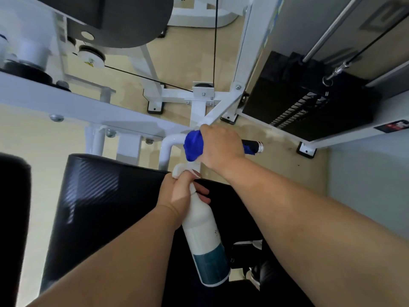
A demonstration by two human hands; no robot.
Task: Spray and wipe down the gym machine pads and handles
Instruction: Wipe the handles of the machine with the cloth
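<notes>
- Right now the right hand (221,149) is wrapped around a blue cloth (194,146), and the cloth is wrapped around the machine's handle (254,147); the fingers are closed on both at once.
- Only the dark end of the handle with its metal cap sticks out past the hand, and a white tube (170,142) bends away from the other side of the cloth.
- The left hand (179,196) grips the neck of a white spray bottle (203,229) with a teal lower band, one finger up by the trigger. The nozzle points toward the handle from just below it.
- The bottle hangs over the black seat pad (106,207), not resting on it.
- As for progress, I judge the handle wipe to be the step in hand: the cloth is on the grip, so spraying of this handle is probably done.
- Whether the seat pad has been wiped I cannot tell; it shows a sheen but no clear wet marks.
- A second black pad (13,218) at the left edge and the large dark pad (124,21) at the top look untouched, though dryness is hard to judge here.
- Likely left: any other handle out of view and these pads.
- The weight stack (309,103) at the right is no part of the job.
</notes>
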